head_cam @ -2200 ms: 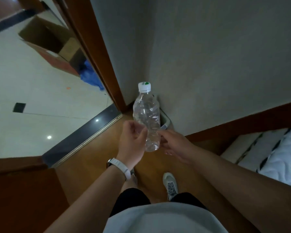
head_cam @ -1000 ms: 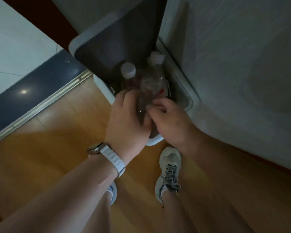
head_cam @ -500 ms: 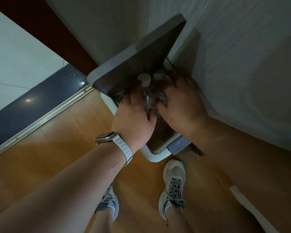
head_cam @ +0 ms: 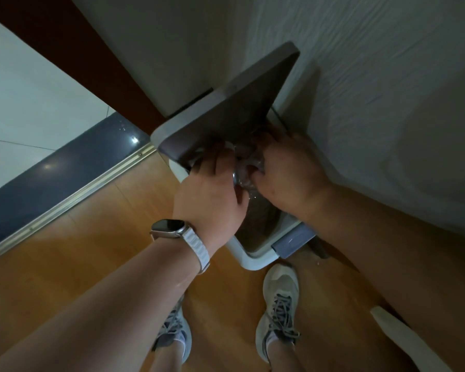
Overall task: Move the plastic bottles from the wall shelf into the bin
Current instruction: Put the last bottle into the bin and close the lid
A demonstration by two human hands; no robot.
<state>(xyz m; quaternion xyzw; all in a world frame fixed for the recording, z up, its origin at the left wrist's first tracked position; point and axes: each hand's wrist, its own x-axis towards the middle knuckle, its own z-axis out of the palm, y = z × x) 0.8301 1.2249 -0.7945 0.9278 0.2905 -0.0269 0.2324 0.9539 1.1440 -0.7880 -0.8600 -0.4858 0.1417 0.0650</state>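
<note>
Wooden floor (head_cam: 97,264) in a warm orange tone fills the near part of the view, and 2 grey-and-white laced shoes (head_cam: 278,312) stand on it, toes pointing toward the corner. Both bare forearms reach forward from the bottom edge. The left wrist wears a watch (head_cam: 168,229) on a white woven band.

Just past the toes sits a white bin (head_cam: 249,261) with a grey tab (head_cam: 293,241) at its front edge. It is pushed into the corner against a pale textured wall (head_cam: 373,103). Over its dark mouth the 2 hands meet around 1 clear, crumpled plastic bottle (head_cam: 246,170), which is partly down inside the opening.

The left hand (head_cam: 212,194) grips the bottle from its side, thumb lying against the plastic. Its fingertips are hidden under the lid's edge, so how far they wrap I cannot tell. The right hand (head_cam: 287,175) clasps the other side, fingers bent in over the plastic.

Beyond the hands the grey lid (head_cam: 234,111) stands raised and tilted back toward the corner. Whether more bottles lie deeper in the bin is too dark to tell.

Farther left, a metal strip (head_cam: 78,194) and a dark threshold (head_cam: 51,178) separate the wood from pale glossy tiles (head_cam: 24,103). A dark brown door frame (head_cam: 91,63) rises beside them.
</note>
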